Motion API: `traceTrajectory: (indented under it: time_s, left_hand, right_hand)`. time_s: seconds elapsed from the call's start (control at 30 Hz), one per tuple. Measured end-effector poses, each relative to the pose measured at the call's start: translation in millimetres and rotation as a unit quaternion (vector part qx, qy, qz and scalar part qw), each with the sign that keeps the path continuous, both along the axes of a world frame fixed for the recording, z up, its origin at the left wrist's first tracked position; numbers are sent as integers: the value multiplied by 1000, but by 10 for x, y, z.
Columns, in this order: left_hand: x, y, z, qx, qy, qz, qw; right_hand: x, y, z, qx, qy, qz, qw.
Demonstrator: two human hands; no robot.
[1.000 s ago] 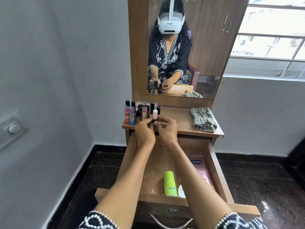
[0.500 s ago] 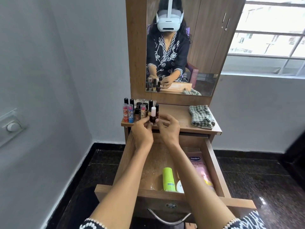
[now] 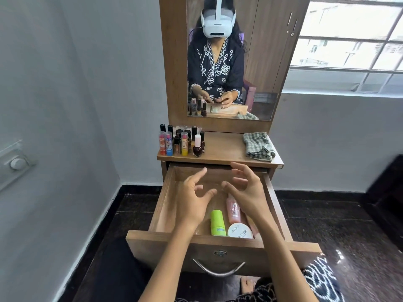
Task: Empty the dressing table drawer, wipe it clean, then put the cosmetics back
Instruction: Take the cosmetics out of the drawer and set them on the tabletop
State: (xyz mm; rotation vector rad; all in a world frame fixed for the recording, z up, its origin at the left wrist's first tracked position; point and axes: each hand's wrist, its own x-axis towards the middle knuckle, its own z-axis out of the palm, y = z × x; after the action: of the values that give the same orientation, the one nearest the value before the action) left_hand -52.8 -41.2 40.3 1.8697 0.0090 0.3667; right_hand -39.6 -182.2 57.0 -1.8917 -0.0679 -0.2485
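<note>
Both hands empty, fingers spread, above the open drawer (image 3: pixel 165 205)

I hold left hand (image 3: pixel 192 203) and right hand (image 3: pixel 246 192) over it; pink bottle (image 3: pixel 233 209) lies lengthwise just below right hand, nearer; green tube (image 3: pixel 217 223) beside; round jar (image 3: pixel 239 231) nearest front.

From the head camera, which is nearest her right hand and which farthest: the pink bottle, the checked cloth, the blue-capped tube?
From the right hand:
1. Pink bottle, in the drawer just below the hand.
2. Checked cloth, tabletop, right end.
3. Blue-capped tube, tabletop, far left.
</note>
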Motion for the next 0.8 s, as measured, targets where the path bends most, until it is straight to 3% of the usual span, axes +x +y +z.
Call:
traceTrajectory:
  time_s: [0.17, 0.3, 0.37, 0.6, 0.8]
  left_hand:
    - [-24, -92, -149, 110, 82, -64, 989]
    - [62, -157, -263, 259, 258, -114, 924]
    - [82, -187, -315, 315, 302, -139, 889]
    - [92, -212, -346, 371, 318, -191, 852]
    - [84, -219, -342, 386, 314, -191, 846]
  right_hand:
    - [-84, -136, -116, -192, 105, 36, 975]
    - [-123, -162, -233, -365, 217, 67, 903]
    - [-161, -134, -288, -418, 235, 74, 874]
    - [-254, -81, -286, -460, 227, 59, 856]
    - [-295, -45, -256, -489, 231, 49, 840]
